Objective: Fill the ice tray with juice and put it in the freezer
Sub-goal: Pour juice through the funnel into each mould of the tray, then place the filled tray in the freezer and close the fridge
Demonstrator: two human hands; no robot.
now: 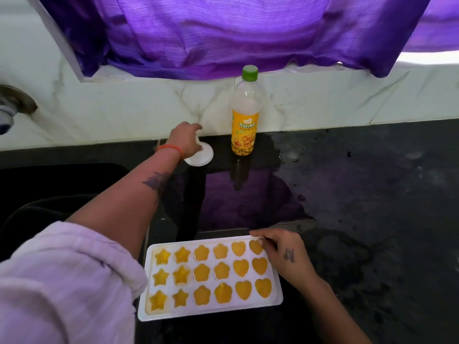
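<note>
- The left hand (185, 140) reaches far forward across the dark worktop (360, 194), fingers curled around a small white funnel (201, 155) that sits on the worktop with its wide mouth facing the camera.
- An orange thread (170, 148) circles the left wrist, and a pale lilac sleeve (67, 281) is pushed up above the elbow.
- Just to the right of that hand stands a juice bottle (244, 112), upright, with its green cap (250, 72) on; a little yellow juice remains at the bottom.
- The right hand (283, 254) is close to the body, fingers loosely bent, with fingertips touching the far right corner of the white ice tray (275, 300); I cannot tell whether it actually grips the rim.
- The ice tray lies flat on the worktop to the left of the right hand, its star, flower and heart moulds all filled with orange juice.
- Beyond both hands, a pale marble wall (323, 105) rises behind the worktop, with a purple curtain (236, 33) hanging above it.
</note>
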